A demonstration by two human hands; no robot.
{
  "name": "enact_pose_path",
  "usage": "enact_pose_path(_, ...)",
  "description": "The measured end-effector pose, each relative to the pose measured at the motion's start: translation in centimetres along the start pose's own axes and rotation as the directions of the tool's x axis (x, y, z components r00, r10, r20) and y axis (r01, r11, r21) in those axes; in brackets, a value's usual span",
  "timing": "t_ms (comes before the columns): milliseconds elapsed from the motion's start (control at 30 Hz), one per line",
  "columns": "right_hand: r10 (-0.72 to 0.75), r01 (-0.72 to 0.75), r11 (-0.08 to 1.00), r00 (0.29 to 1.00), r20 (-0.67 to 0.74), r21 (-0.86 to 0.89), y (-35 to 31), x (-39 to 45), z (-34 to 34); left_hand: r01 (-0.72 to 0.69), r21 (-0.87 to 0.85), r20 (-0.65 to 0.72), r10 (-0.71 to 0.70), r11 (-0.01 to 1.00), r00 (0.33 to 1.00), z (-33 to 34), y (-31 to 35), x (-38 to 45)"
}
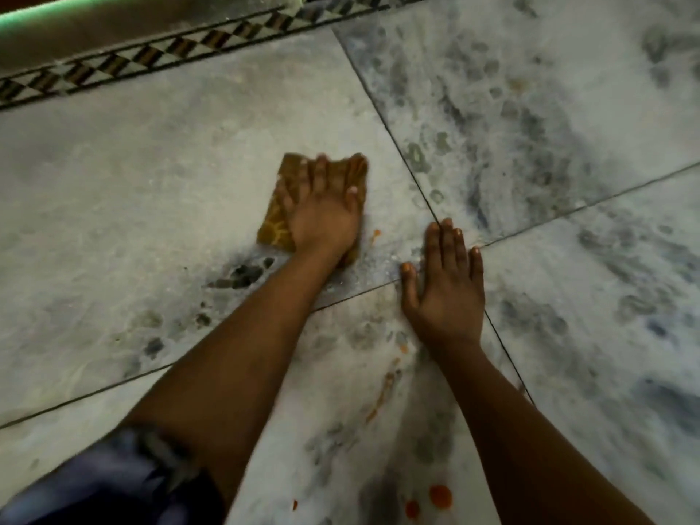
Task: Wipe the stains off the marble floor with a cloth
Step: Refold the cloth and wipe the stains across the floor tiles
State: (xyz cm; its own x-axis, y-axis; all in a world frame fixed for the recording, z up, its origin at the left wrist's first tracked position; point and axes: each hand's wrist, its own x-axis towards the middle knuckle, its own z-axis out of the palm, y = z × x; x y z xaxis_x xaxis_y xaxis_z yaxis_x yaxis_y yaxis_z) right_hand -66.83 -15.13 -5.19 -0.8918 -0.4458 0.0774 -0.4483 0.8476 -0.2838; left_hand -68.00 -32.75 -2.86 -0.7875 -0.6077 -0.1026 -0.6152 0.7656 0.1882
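My left hand [325, 210] presses flat on a folded brown patterned cloth [278, 221] that lies on the grey marble floor [132, 176]. My right hand [447, 282] rests flat on the floor with fingers spread, holding nothing, over the crossing of the tile joints. A small orange stain [375, 234] sits just right of the cloth. An orange streak [384, 392] runs between my forearms, and round orange-red spots [440, 497] lie near the bottom edge.
A patterned brown-and-black border strip [159, 54] runs along the far edge of the floor, with a raised ledge [113, 20] behind it. Dark natural veining [242, 274] marks the marble. Purple fabric [106, 483] of my clothing shows at bottom left.
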Motion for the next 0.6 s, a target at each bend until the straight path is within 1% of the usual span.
enact_pose_path(33, 0.002, -0.002, 1.000, 1.000, -0.008, 0.003, 0.3, 0.2, 0.2, -0.022, -0.016, 0.010, 0.022, 1.000, 1.000, 0.5, 1.8, 0.9)
enact_pose_path(67, 0.006, -0.006, 1.000, 1.000, -0.018, 0.001, 0.4, 0.1, 0.3, -0.078, -0.015, 0.022, 0.078, 0.997, 0.997, 0.9, 3.1, 0.5)
enact_pose_path(100, 0.007, -0.006, 1.000, 1.000, -0.025, 0.009, 0.4, 0.2, 0.3, -0.163, 0.005, 0.022, 0.163, 0.987, 0.986, 1.3, 3.8, -0.5)
enact_pose_path(167, 0.004, -0.004, 1.000, 1.000, -0.027, 0.008, 0.3, 0.0, 0.3, -0.320, 0.026, -0.013, 0.320, 0.947, 0.947, 1.6, 2.9, -4.5)
enact_pose_path(233, 0.005, -0.005, 1.000, 0.999, -0.034, 0.014, 0.2, 0.3, 0.2, -0.385, 0.041, -0.050, 0.387, 0.922, 0.921, 1.5, 0.5, -7.7)
enact_pose_path(333, 0.018, -0.017, 1.000, 0.999, -0.032, 0.015, 0.2, 0.2, 0.3, -0.347, 0.023, -0.011, 0.347, 0.938, 0.938, 1.2, -0.8, -7.0)
enact_pose_path(467, 0.011, -0.011, 1.000, 1.000, -0.014, 0.006, 0.2, 0.0, 0.3, -0.223, 0.026, 0.017, 0.223, 0.974, 0.975, 0.6, 2.0, 1.0)
enact_pose_path(533, 0.008, -0.008, 1.000, 1.000, -0.008, 0.006, 0.2, 0.1, 0.3, -0.222, 0.027, 0.042, 0.221, 0.975, 0.974, 0.5, 2.9, 3.3)
enact_pose_path(600, 0.018, -0.018, 1.000, 1.000, -0.002, 0.003, 0.2, 0.1, 0.3, -0.286, 0.018, 0.059, 0.285, 0.958, 0.957, 0.6, 2.6, 1.7)
